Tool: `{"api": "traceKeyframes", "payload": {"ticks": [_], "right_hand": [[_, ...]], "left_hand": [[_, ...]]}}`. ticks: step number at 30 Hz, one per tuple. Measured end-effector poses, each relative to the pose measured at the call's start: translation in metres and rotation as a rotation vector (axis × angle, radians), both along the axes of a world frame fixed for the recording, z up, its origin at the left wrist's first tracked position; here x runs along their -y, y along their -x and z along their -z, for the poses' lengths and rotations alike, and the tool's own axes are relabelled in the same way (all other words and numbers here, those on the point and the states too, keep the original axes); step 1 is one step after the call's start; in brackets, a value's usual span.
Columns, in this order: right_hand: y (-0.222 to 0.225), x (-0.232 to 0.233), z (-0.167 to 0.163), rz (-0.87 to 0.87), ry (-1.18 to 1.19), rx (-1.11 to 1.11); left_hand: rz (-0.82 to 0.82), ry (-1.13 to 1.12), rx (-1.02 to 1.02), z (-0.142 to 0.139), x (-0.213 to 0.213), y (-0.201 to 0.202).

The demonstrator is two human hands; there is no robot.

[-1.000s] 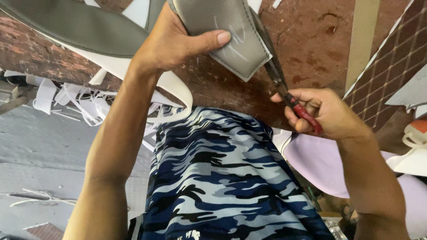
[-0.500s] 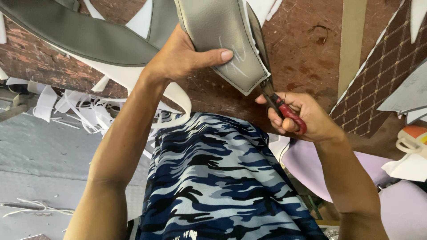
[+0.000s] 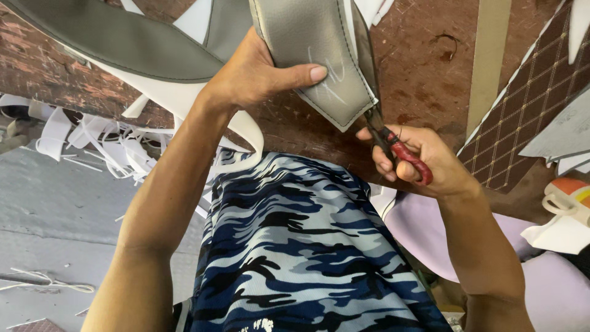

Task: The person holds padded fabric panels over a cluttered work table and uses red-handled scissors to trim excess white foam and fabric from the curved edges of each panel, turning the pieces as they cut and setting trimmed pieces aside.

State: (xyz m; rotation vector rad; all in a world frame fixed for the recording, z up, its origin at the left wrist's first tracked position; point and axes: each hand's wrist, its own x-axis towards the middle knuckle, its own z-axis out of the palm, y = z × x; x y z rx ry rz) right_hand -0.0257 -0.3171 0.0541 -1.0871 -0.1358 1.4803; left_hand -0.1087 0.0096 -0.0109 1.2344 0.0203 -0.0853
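Left hand [image 3: 258, 77] gripped a grey leatherette panel [image 3: 313, 55], thumb laid flat across its face and the other fingers hidden behind it. Right hand [image 3: 418, 163] was closed around the red handles of a pair of scissors [image 3: 393, 144]; the dark blades pointed up and met the panel's lower right corner, running along its right edge. The panel hung between the two hands, above the right one and just to the right of the left one, with its stitched border and some faint white chalk strokes visible near the thumb tip.

Panel was held over a reddish-brown surface [image 3: 424, 55] (worn and scratched). A second, larger grey piece with white foam backing [image 3: 117, 43] lay on that surface to the left, passing behind the left wrist. A brown quilted sheet with a diamond pattern [image 3: 528, 104] lay at the right, with a tan strip [image 3: 488, 61] beside it.

White offcut strips [image 3: 98, 144] lay heaped on the grey floor [image 3: 55, 209] at left. The person's blue camouflage clothing [image 3: 295, 246] filled the lower centre. No container could be made out with certainty; a white and orange object [image 3: 568, 206] at the right edge was too cropped to identify.
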Motion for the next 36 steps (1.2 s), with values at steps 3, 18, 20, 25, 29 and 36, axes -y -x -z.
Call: {"api": "traceKeyframes", "payload": {"ticks": [3,18,20,25,29,36], "right_hand": [[0.001,0.0,0.003,0.009,0.013,-0.039],[0.012,-0.011,0.016,0.108,-0.056,-0.069],[0.015,-0.01,0.019,0.104,-0.044,-0.089],[0.021,-0.006,0.025,0.131,-0.056,-0.107],[0.033,-0.007,0.023,0.179,-0.058,-0.088],[0.035,-0.021,0.03,0.352,-0.149,-0.22]], "left_hand": [[-0.007,-0.014,0.011,0.001,0.001,0.0],[0.051,-0.003,-0.166,0.006,0.02,0.004],[0.069,0.037,-0.195,0.014,0.023,0.009],[-0.044,0.207,-0.158,0.032,0.027,0.004],[-0.312,0.529,-0.247,0.038,0.021,-0.014],[-0.246,0.315,-0.074,0.029,0.028,-0.011]]}}
